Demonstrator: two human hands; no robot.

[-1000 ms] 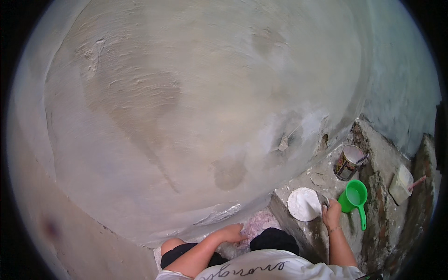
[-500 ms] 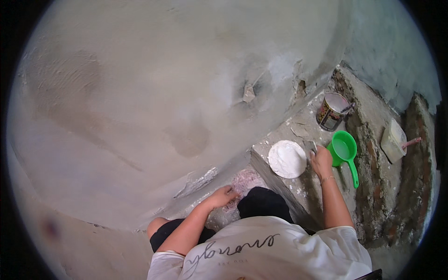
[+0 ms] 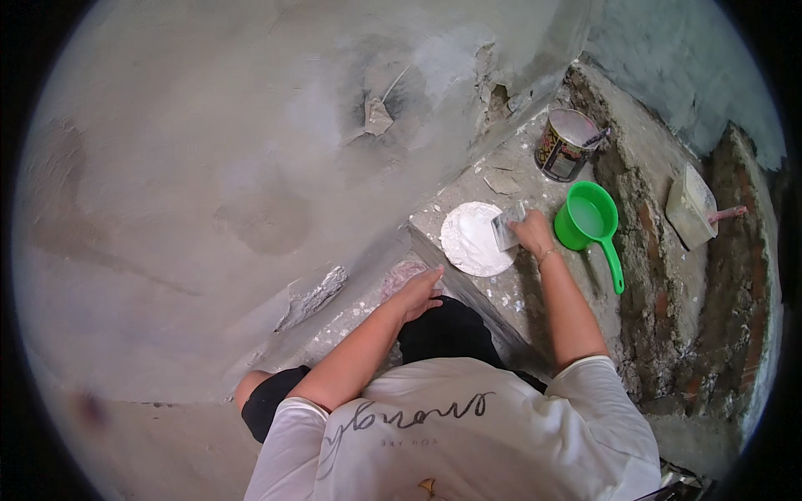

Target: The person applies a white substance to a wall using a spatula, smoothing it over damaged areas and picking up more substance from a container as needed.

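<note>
A round container of white paste (image 3: 479, 240) sits on the concrete step in front of me. My right hand (image 3: 531, 231) grips a putty knife (image 3: 505, 228), whose flat metal blade lies over the right side of the paste. Just right of that hand is a green dipper (image 3: 587, 215) with pale liquid in it and its handle toward me. My left hand (image 3: 419, 294) holds nothing; its fingers stretch out above my knee, a little short of the container's near left side.
Beyond the dipper stands a paint can (image 3: 566, 145) with a tool across its rim. A pale plastic tub (image 3: 692, 206) with a reddish handle sits on a rough step at right. The grey plastered wall (image 3: 251, 150) on the left has a hole with a wire (image 3: 378, 117).
My right hand has brought the putty knife blade from beside the container onto the paste. My left hand has moved in toward the container. The view has shifted slightly.
</note>
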